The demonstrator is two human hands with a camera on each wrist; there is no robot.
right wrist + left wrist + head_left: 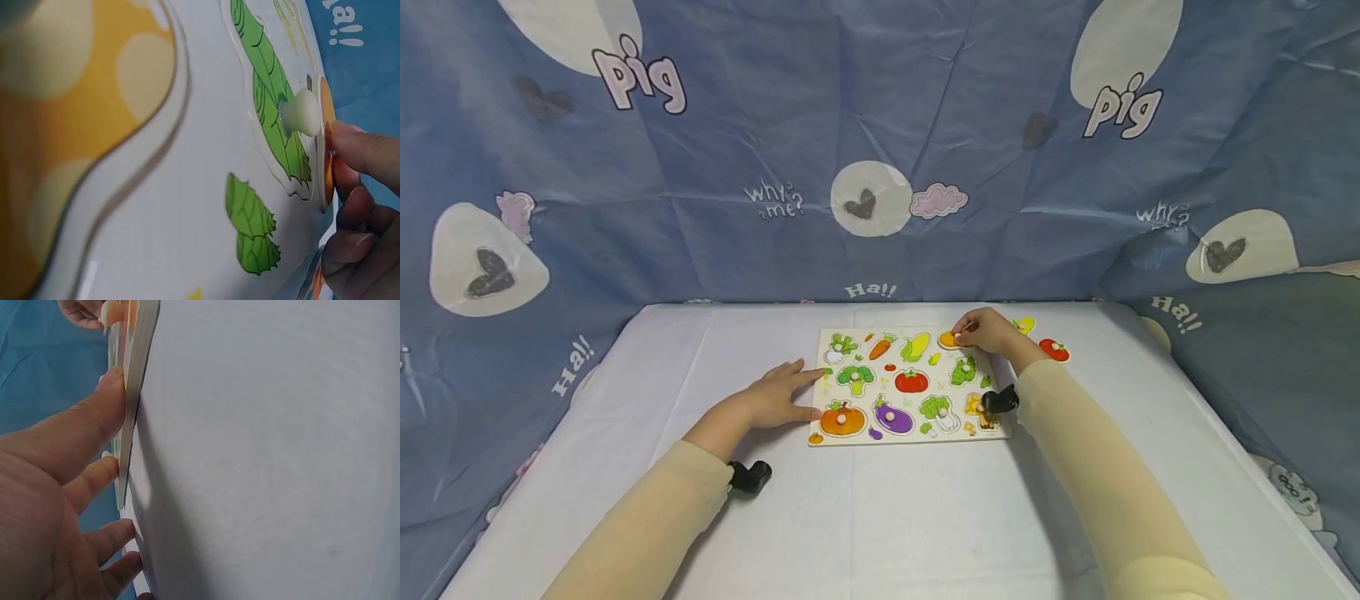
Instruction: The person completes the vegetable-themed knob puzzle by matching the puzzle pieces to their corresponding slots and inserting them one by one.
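1. Nearest my head camera, a cream left sleeve (647, 525) and a matching right sleeve (1097, 467) reach over the white table (910, 525), with a black device (751, 477) at the left wrist.
2. I see the left hand (771, 400) at the left edge of a vegetable puzzle board (910, 442). Its fingers are spread and fairly straight, holding nothing; on my left wrist feed the thumb and index finger touch the board.
3. The board lies flat on the table. Along its near row I read a pumpkin piece (842, 419), an eggplant piece (893, 418), a cabbage piece (942, 412) and a mushroom piece (977, 407), the last partly covered.
4. The middle row shows a broccoli piece (855, 379), a red tomato picture (912, 382) and a leafy green piece (963, 370).
5. The far row has a turnip piece (840, 347), a carrot (881, 347) and a corn picture (916, 347).
6. At the far right corner, the right hand (988, 332) pinches an orange piece (949, 340) between thumb and fingers; I cannot tell whether it sits in its recess.
7. Right of the board lie a loose tomato piece (1054, 350) and, farther back, a yellow piece (1024, 325).
8. Behind everything hangs a blue printed cloth (745, 250).
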